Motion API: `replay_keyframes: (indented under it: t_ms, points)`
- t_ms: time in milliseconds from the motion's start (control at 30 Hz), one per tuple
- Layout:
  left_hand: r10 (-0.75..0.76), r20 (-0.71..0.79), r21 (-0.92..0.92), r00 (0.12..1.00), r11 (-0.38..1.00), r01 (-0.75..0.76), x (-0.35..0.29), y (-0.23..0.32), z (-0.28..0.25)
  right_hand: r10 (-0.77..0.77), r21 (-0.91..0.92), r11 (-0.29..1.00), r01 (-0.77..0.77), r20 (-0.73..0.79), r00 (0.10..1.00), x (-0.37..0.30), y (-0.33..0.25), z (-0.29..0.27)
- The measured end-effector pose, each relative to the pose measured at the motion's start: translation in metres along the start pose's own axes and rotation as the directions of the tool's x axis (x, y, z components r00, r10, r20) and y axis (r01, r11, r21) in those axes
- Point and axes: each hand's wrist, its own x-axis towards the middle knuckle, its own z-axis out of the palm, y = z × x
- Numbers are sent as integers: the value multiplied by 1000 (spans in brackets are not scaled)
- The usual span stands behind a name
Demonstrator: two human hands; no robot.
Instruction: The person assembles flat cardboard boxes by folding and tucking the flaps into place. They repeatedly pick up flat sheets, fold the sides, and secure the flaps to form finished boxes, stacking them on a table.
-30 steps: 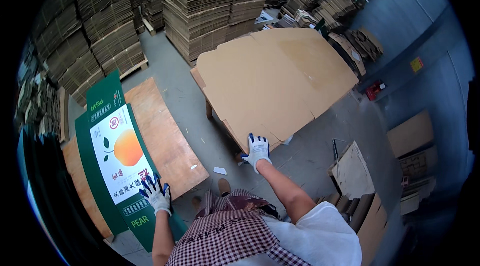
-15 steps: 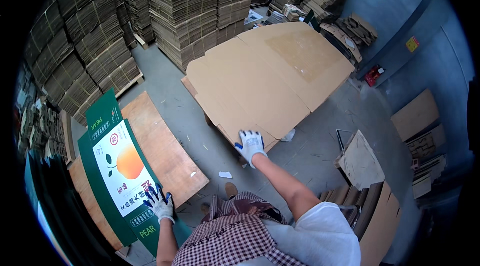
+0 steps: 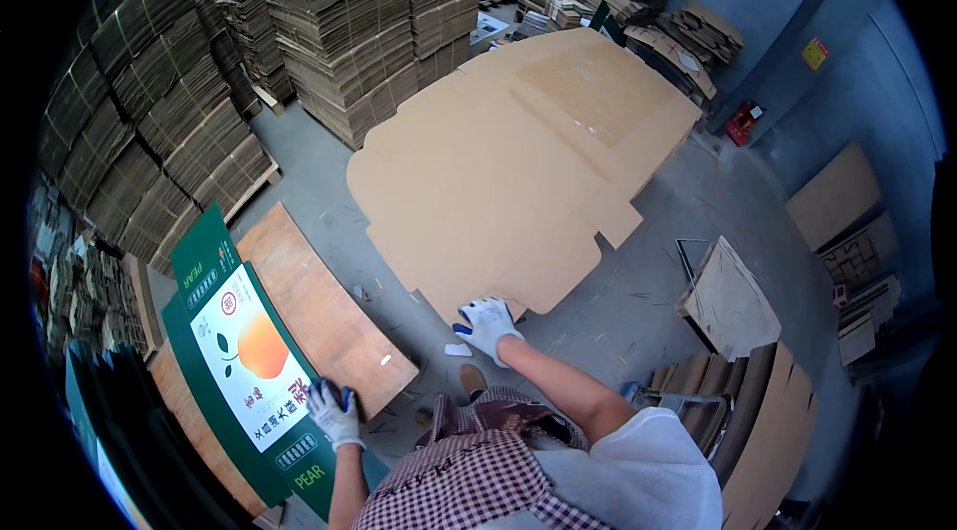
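While floor (image 3: 321, 216) separates the cardboard (image 3: 478, 181) from the left green sheet (image 3: 244, 370), the right hand (image 3: 486, 324) touches the cardboard's near edge, the left hand (image 3: 336, 416) the sheet, fingers parted on both.

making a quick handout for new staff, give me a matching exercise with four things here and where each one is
1. left hand
2. right hand
3. yellow sign
4. white scrap

A. on the blue wall
B. at the green printed sheet
C. on the grey floor
D. at the plain brown sheet

Pairs: 1-B, 2-D, 3-A, 4-C
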Motion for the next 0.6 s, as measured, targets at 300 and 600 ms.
replay_keyframes:
  t_ms: [300, 600]
  points:
    - [127, 527, -847, 840, 2, 531, 34, 160, 81, 760, 711, 640, -291, -531, 375, -36, 158, 42]
    - [529, 574, -665, 626, -145, 732, 50, 202, 65, 656, 909, -403, 104, 208, 725, -39, 172, 8]
